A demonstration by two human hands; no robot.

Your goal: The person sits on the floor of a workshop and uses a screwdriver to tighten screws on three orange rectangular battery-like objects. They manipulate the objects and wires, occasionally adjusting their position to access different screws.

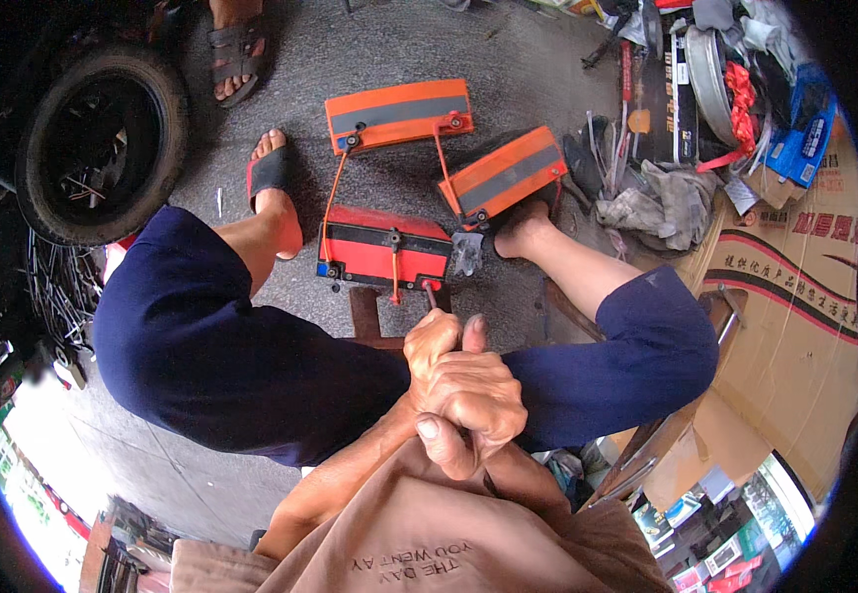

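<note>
Tool (pixel 433 299) in both fists: my left hand (pixel 433 341) closes round it nearer the tip, and my right hand (pixel 476 400) wraps tightly over the left. The handle is hidden in my grip. Only a thin, dark shaft shows, its tip apparently touching the red terminal (pixel 432 285) at the near right corner of the red battery (pixel 365 242).

As I judge it, good work here means lining the shaft up squarely with the terminal, pressing evenly and turning slowly. A slanted push could slip or tip the battery, and the tip should not bridge to other metal.

The red battery is a smooth, glossy box with a black band, standing on the rough grey floor (pixel 295 54) in front of me. A short orange lead (pixel 395 280) hangs at its near edge. Beyond stand two orange batteries (pixel 399 114), boxy and grey-striped, joined by thin, flexible wires (pixel 334 193). Crumpled clear plastic (pixel 467 254) lies beside the red battery; toward the floor's left edge rests a round, dull black tyre (pixel 164 163).
</note>
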